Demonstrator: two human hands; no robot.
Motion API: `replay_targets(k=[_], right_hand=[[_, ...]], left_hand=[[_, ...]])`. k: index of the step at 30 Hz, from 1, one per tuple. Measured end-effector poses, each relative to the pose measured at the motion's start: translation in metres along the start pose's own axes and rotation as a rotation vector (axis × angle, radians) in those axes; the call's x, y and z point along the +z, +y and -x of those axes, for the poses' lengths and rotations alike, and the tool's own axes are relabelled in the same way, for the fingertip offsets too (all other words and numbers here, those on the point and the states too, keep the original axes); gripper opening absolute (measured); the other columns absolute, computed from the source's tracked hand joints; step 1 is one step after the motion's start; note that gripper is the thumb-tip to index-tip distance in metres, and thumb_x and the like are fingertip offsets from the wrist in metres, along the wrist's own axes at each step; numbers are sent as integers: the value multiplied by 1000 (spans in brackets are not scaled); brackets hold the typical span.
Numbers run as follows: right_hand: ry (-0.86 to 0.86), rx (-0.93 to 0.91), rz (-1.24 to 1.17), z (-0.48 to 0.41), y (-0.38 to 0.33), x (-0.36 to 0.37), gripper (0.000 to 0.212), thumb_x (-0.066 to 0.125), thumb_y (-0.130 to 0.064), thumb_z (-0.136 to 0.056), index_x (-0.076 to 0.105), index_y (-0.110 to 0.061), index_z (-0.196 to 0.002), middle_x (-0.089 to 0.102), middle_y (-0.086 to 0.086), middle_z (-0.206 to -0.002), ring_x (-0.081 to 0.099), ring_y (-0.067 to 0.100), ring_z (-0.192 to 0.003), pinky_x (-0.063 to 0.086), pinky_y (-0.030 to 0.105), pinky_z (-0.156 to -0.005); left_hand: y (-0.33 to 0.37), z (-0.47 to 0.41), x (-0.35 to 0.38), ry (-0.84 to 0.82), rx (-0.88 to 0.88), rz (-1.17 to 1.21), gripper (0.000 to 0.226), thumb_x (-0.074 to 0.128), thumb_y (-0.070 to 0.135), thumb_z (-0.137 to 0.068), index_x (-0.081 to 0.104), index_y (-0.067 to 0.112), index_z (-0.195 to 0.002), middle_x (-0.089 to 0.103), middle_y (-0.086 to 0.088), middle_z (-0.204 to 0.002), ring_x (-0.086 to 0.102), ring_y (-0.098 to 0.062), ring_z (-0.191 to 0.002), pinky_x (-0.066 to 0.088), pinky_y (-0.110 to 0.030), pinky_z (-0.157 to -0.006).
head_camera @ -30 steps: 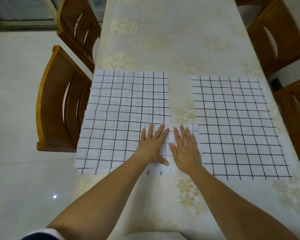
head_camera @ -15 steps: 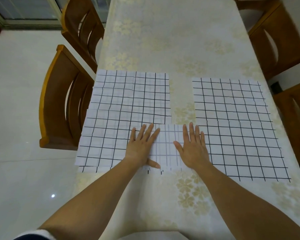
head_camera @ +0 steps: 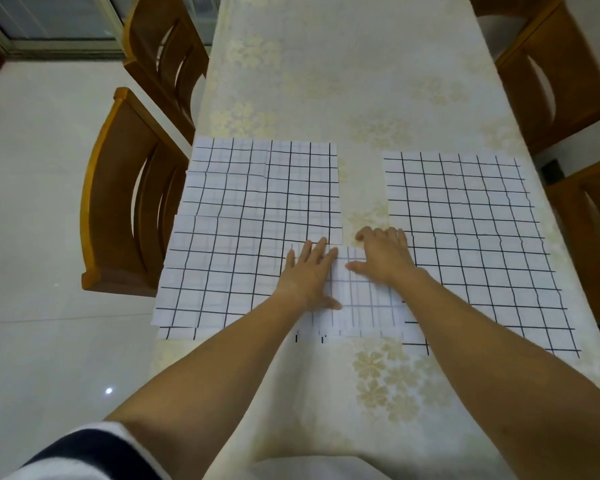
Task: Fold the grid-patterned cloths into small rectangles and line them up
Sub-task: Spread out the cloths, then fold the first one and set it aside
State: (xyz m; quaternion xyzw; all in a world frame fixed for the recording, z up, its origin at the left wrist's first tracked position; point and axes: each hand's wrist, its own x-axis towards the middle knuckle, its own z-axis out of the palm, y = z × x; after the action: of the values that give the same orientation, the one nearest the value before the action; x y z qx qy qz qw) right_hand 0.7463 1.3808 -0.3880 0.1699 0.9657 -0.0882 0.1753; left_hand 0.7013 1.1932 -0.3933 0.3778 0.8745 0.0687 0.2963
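Observation:
A small folded grid cloth point(head_camera: 368, 299) lies near the table's front edge, overlapping the inner edges of two large grid cloths spread flat. One large cloth point(head_camera: 243, 220) is on the left and shows creases; the other point(head_camera: 482, 237) is on the right. My left hand point(head_camera: 309, 275) presses flat on the folded cloth's left part, fingers straight. My right hand point(head_camera: 383, 258) sits at the folded cloth's far right corner, fingers curled over its far edge and thumb on top.
The table point(head_camera: 343, 81) wears a pale floral tablecloth. Two wooden chairs point(head_camera: 125, 209) point(head_camera: 167, 57) stand along the left side and two more point(head_camera: 551, 71) point(head_camera: 589, 237) along the right. The left cloth's corner hangs slightly over the table's left edge.
My right hand has slid forward from lying flat on the folded cloth to its far edge, and its fingers have curled. My left hand stays flat, shifted slightly right.

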Motion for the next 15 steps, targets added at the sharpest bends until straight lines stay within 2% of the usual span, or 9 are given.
replay_targets(k=[3,5,7,8,9,10,12,15], right_hand=[[-160,91,60,-6,9,-16,75,61,-74,-78,55,-22,-130,48,11,-136,36,35,-129,31,48,-108],[-235,138,-34,-5,21,-21,73,63,-77,-75,65,-19,-121,54,10,-129,43,34,-126,38,44,-102],[-185,180,-340,3,34,-23,55,70,-66,-77,68,-12,-86,65,7,-95,59,27,-97,46,35,-78],[-132,214,-526,10,39,-23,49,72,-58,-81,59,-11,-73,59,5,-77,58,24,-79,41,32,-66],[-82,260,-699,20,41,-22,47,71,-52,-85,50,-12,-69,50,5,-68,53,22,-68,36,30,-61],[-48,310,-842,30,43,-20,45,69,-47,-88,46,-13,-69,46,4,-65,49,21,-64,36,29,-60],[-50,393,-973,52,44,-9,42,67,-43,-91,48,-13,-70,47,4,-65,51,20,-62,45,28,-63],[-76,422,-857,73,44,11,42,68,-39,-91,44,-17,-65,43,1,-58,47,20,-59,41,31,-65]], left_hand=[[0,-2,5,-70,-31,-68,136,75,73,-68,-15,27,-159,-28,0,-164,-24,-28,-152,-5,-58,-123],[1,-2,5,-83,-31,-89,143,78,74,-63,-19,27,-158,-32,0,-163,-26,-28,-151,-5,-60,-122],[1,-2,6,-85,-30,-99,147,79,74,-61,-21,27,-157,-34,0,-162,-28,-29,-150,-7,-61,-121],[1,-2,6,-89,-33,-109,149,79,75,-60,-22,27,-157,-35,-1,-161,-29,-30,-150,-8,-61,-121],[1,-2,7,-97,-39,-119,150,79,76,-59,-24,26,-156,-37,-1,-160,-30,-30,-149,-8,-62,-120],[2,-2,7,-106,-47,-128,152,79,77,-58,-26,27,-155,-39,-2,-159,-32,-31,-148,-9,-63,-120],[5,-4,7,-137,-65,-146,154,78,79,-56,-31,28,-153,-43,-2,-156,-36,-31,-146,-11,-65,-118],[7,-6,6,-179,-88,-145,157,79,78,-55,-36,29,-149,-48,-3,-153,-40,-32,-143,-13,-68,-115]])
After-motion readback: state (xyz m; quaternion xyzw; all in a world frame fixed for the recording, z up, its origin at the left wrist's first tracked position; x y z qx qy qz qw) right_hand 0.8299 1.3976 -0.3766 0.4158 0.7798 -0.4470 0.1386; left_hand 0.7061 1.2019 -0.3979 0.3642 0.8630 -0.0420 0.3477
